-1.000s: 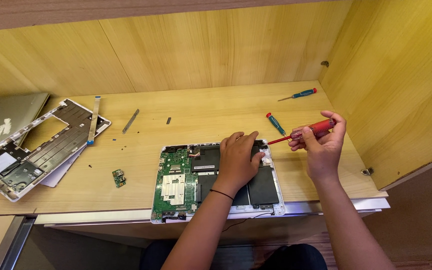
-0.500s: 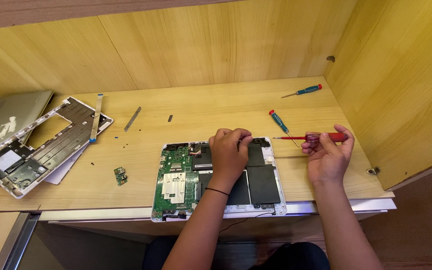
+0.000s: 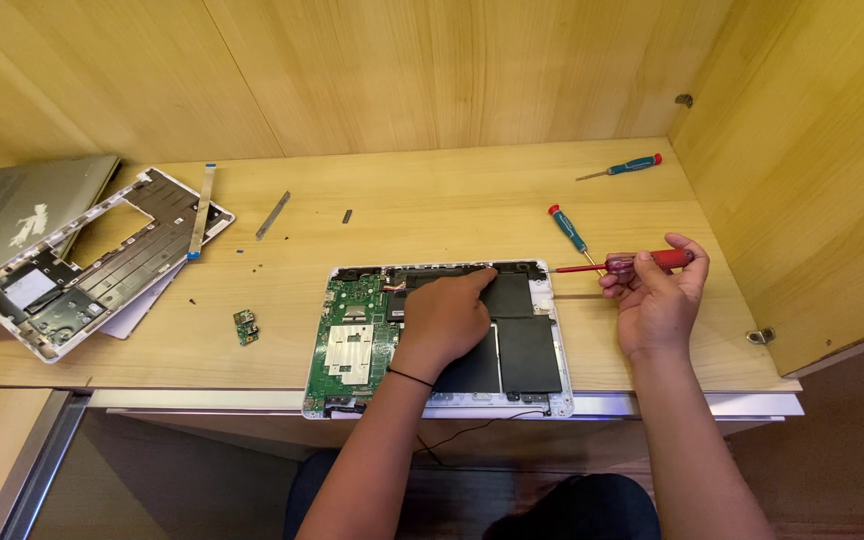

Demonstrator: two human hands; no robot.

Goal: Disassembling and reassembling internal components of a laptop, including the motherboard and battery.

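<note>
An opened laptop base (image 3: 352, 400) lies at the desk's front edge, its green circuit board (image 3: 347, 335) on the left and black battery cells (image 3: 529, 350) on the right. My left hand (image 3: 447, 315) rests flat on the middle of it, the index finger stretched toward the top edge. My right hand (image 3: 657, 295) hovers just right of the laptop and grips a red-handled screwdriver (image 3: 642, 263), shaft pointing left at the laptop's top right corner.
Two blue-handled screwdrivers (image 3: 569, 228) (image 3: 624, 167) lie behind my right hand. A detached laptop frame (image 3: 92, 260) and a grey lid (image 3: 12, 210) sit far left. A small green board (image 3: 245, 326), a metal strip (image 3: 272, 214) and tiny screws dot the desk. A wooden wall (image 3: 802, 180) closes the right side.
My left hand slid a little up the laptop and its index finger stretched out. My right hand, with the red screwdriver, came slightly down and left.
</note>
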